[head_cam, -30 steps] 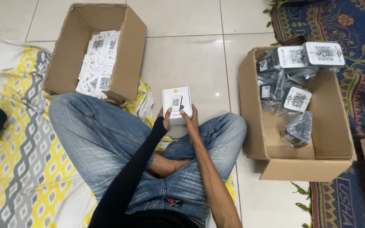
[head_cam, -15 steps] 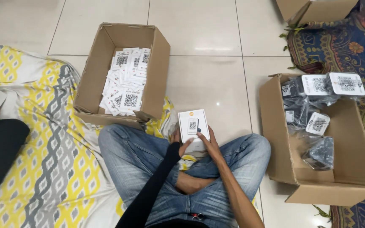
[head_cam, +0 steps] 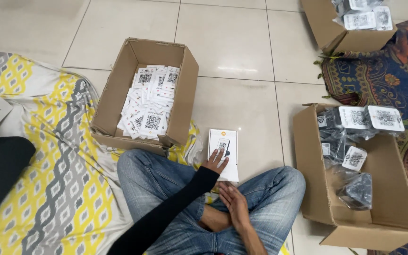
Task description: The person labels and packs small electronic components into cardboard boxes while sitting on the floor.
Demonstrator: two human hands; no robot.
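Note:
I sit cross-legged in blue jeans on a tiled floor. A small white box with a dark picture on its top lies flat on the tiles just beyond my knees. My left hand, in a black sleeve, rests its spread fingertips on the near left part of that box. My right hand lies palm down on my right leg, fingers apart and holding nothing, just short of the box.
An open carton of white printed slips stands front left. An open carton of black bagged items with white labels sits at right, another carton at top right. A yellow-grey patterned cloth covers the left floor; a patterned rug lies right.
The white box, held up in both hands before, now lies flat on the floor. My right hand has come off it onto my leg. The camera view has shifted, bringing the left carton closer to centre.

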